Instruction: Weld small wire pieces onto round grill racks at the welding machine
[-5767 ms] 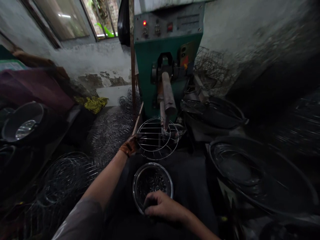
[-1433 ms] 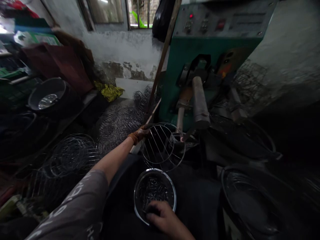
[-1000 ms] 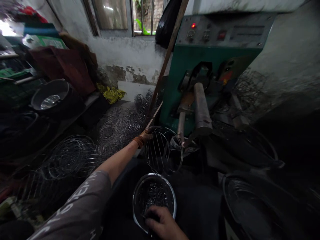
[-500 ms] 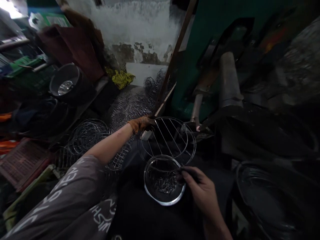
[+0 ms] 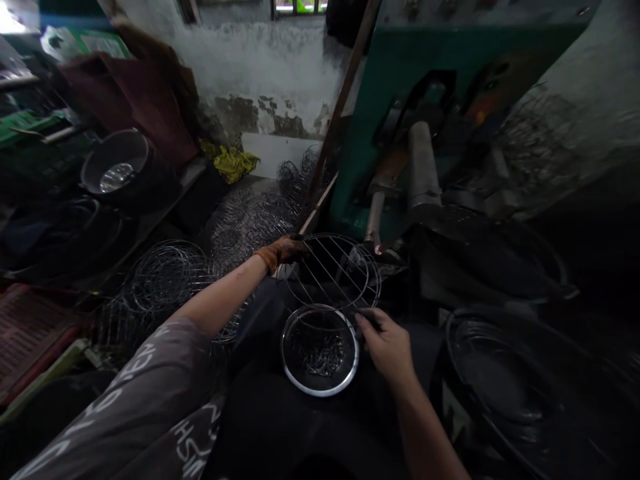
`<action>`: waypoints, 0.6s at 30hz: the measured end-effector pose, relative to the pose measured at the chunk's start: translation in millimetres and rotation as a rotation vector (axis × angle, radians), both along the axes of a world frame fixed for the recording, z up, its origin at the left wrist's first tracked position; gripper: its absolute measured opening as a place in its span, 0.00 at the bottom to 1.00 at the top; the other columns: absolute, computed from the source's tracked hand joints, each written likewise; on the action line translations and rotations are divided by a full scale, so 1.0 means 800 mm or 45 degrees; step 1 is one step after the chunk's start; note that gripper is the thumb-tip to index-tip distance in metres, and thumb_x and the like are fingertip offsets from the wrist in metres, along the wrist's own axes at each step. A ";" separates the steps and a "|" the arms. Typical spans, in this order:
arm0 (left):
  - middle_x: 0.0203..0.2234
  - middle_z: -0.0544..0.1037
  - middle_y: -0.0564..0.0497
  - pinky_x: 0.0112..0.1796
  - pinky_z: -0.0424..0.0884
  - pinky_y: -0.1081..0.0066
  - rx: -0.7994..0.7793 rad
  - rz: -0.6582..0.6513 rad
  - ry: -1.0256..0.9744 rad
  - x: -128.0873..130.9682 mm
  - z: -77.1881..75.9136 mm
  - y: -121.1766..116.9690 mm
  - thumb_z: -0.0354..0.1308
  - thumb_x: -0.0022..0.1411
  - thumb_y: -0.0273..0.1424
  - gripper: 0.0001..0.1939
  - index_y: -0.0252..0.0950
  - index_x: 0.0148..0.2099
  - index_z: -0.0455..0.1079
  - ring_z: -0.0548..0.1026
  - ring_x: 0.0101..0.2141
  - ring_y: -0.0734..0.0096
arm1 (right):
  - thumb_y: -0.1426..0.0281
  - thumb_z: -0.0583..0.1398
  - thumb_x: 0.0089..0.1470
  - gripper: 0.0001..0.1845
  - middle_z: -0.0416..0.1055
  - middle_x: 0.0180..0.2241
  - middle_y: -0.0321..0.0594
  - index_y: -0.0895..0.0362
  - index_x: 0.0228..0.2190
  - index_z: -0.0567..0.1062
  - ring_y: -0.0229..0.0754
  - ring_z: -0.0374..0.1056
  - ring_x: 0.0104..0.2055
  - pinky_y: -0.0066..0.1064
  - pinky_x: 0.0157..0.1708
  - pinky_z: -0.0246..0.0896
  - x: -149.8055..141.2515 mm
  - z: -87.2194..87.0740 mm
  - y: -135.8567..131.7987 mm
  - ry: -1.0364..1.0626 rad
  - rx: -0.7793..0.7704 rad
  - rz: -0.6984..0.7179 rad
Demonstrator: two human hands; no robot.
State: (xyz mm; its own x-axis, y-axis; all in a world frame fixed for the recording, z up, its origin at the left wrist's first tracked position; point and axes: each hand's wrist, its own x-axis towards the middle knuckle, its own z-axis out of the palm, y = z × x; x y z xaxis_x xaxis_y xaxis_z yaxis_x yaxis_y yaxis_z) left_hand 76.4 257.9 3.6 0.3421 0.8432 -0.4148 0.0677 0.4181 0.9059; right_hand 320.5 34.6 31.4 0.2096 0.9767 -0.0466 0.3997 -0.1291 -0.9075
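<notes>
A round wire rack (image 5: 327, 280) with parallel cross wires is tilted in front of me. My left hand (image 5: 286, 253), in an orange-brown glove, is closed around its far left edge. By the rack's near edge is my right hand (image 5: 387, 343), its dark-covered fingertips pinched together; what sits between them is too small and dark to make out. Below the rack, a shiny-rimmed metal bowl (image 5: 321, 392) rests on dark cloth. Small bent metal pieces (image 5: 324, 357) lie inside it. Just beyond the rack is the glowing tip of a machine's metal arm (image 5: 375, 227).
A green machine (image 5: 357, 167) with a thick metal cylinder (image 5: 425, 163) stands ahead right. Wire racks (image 5: 167, 277) are piled at left, near a red crate (image 5: 30, 333). A black bucket (image 5: 143, 157) stands behind them. To the right is a large dark basin (image 5: 453, 333).
My view has tilted up and turned right, showing more of the machine and a window. The rack has shifted slightly closer to the machine's tip. My right hand has risen to the rack's near edge.
</notes>
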 end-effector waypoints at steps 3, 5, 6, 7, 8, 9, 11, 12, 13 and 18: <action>0.25 0.78 0.47 0.23 0.64 0.75 -0.019 0.014 0.016 0.004 -0.006 0.002 0.69 0.47 0.29 0.16 0.30 0.40 0.73 0.74 0.21 0.72 | 0.53 0.59 0.53 0.20 0.74 0.20 0.38 0.55 0.33 0.81 0.45 0.71 0.22 0.33 0.28 0.68 0.004 0.001 0.001 -0.086 -0.009 0.030; 0.26 0.79 0.47 0.23 0.65 0.75 -0.041 0.005 -0.021 0.007 -0.011 0.003 0.70 0.46 0.29 0.18 0.31 0.40 0.73 0.74 0.22 0.72 | 0.53 0.58 0.52 0.19 0.73 0.19 0.38 0.54 0.31 0.81 0.46 0.72 0.23 0.34 0.30 0.69 0.005 0.002 0.003 -0.122 -0.015 0.025; 0.26 0.79 0.47 0.23 0.65 0.75 -0.045 -0.008 -0.033 0.009 -0.013 0.004 0.70 0.45 0.29 0.18 0.31 0.41 0.73 0.75 0.22 0.72 | 0.53 0.57 0.52 0.19 0.74 0.19 0.38 0.54 0.31 0.80 0.46 0.73 0.23 0.35 0.30 0.69 0.006 0.002 0.004 -0.141 -0.018 0.018; 0.26 0.79 0.48 0.23 0.65 0.75 -0.046 -0.011 -0.033 0.011 -0.015 0.004 0.70 0.45 0.29 0.18 0.31 0.41 0.73 0.75 0.22 0.72 | 0.53 0.57 0.52 0.19 0.74 0.20 0.38 0.54 0.31 0.80 0.47 0.73 0.24 0.35 0.30 0.69 0.006 0.001 0.005 -0.158 -0.023 0.014; 0.26 0.79 0.48 0.23 0.66 0.75 -0.043 -0.006 -0.031 0.013 -0.016 0.004 0.70 0.45 0.28 0.18 0.32 0.40 0.73 0.74 0.22 0.72 | 0.54 0.57 0.52 0.19 0.75 0.20 0.39 0.54 0.31 0.79 0.47 0.74 0.25 0.35 0.30 0.69 0.007 0.000 0.005 -0.169 -0.028 0.008; 0.26 0.79 0.48 0.23 0.67 0.75 -0.040 0.002 -0.035 0.015 -0.016 0.005 0.70 0.45 0.28 0.18 0.32 0.40 0.73 0.74 0.22 0.72 | 0.54 0.57 0.52 0.18 0.75 0.22 0.39 0.53 0.31 0.79 0.48 0.75 0.26 0.35 0.30 0.69 0.008 -0.002 0.006 -0.174 -0.032 -0.003; 0.27 0.79 0.48 0.25 0.69 0.74 -0.032 0.026 -0.065 0.018 -0.017 0.006 0.70 0.46 0.28 0.17 0.32 0.40 0.73 0.75 0.23 0.72 | 0.53 0.56 0.53 0.19 0.77 0.24 0.41 0.53 0.31 0.78 0.49 0.76 0.29 0.34 0.30 0.69 0.009 -0.006 0.009 -0.166 -0.033 -0.041; 0.27 0.79 0.48 0.25 0.70 0.74 -0.033 0.043 -0.078 0.019 -0.017 0.008 0.70 0.45 0.28 0.17 0.31 0.40 0.73 0.75 0.24 0.72 | 0.53 0.56 0.53 0.19 0.78 0.25 0.42 0.53 0.31 0.78 0.49 0.76 0.30 0.34 0.29 0.69 0.010 -0.008 0.010 -0.162 -0.024 -0.065; 0.27 0.79 0.48 0.25 0.70 0.74 -0.040 0.048 -0.082 0.019 -0.017 0.009 0.70 0.45 0.28 0.17 0.31 0.39 0.73 0.75 0.23 0.73 | 0.53 0.56 0.53 0.19 0.78 0.26 0.42 0.53 0.31 0.77 0.49 0.77 0.31 0.34 0.29 0.69 0.011 -0.009 0.012 -0.164 -0.010 -0.082; 0.29 0.79 0.50 0.25 0.68 0.77 -0.064 -0.012 -0.141 0.017 -0.019 0.015 0.72 0.43 0.25 0.19 0.31 0.40 0.74 0.75 0.24 0.75 | 0.56 0.55 0.52 0.15 0.78 0.27 0.43 0.52 0.27 0.74 0.50 0.77 0.34 0.34 0.32 0.69 0.013 -0.008 0.022 -0.276 0.054 0.030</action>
State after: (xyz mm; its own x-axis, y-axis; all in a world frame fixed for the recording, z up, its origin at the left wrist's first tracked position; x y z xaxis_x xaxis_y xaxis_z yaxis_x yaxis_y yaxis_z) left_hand 90.3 269.6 -12.0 0.3957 0.8189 -0.4157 -0.0275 0.4630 0.8859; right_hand 331.0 51.8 25.0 0.1877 0.9815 0.0382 0.5887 -0.0812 -0.8043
